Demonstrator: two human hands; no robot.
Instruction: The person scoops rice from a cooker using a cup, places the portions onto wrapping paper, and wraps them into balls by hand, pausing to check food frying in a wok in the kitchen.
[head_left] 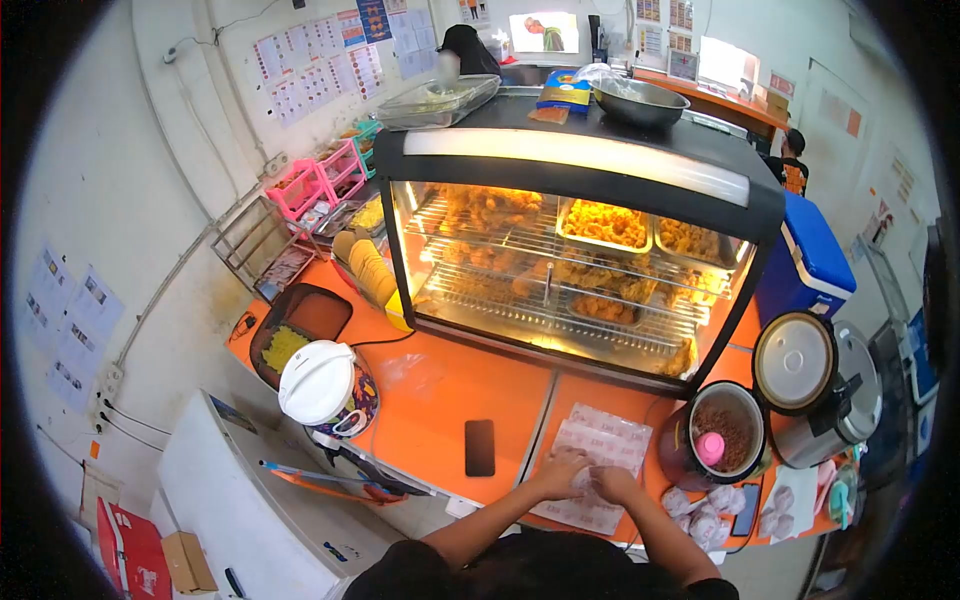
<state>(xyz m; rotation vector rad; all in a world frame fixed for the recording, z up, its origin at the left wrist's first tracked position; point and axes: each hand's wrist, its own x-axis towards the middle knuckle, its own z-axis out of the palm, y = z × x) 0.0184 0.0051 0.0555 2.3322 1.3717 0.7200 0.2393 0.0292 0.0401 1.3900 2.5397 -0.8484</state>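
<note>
My left hand (pixel 558 474) and my right hand (pixel 612 484) are close together over printed wrapping papers (pixel 608 430) on the orange table. The fingers of both hands are curled around a small paper-wrapped bundle (pixel 582 484), mostly hidden by them. Beside my right hand lie several round paper-wrapped bundles (pixel 704 520). Just beyond them stands an open rice cooker (pixel 680 455) with brownish rice (pixel 738 425) and a pink scoop (pixel 710 448) in it. A black phone (pixel 480 448) lies flat to the left of my left hand.
A lit glass food warmer (pixel 560 265) with fried food stands across the table. A white-lidded bucket (pixel 320 385) is at the left. Another phone (pixel 746 508) and a steel cooker (pixel 830 400) are at the right. A person (pixel 790 165) stands in the background.
</note>
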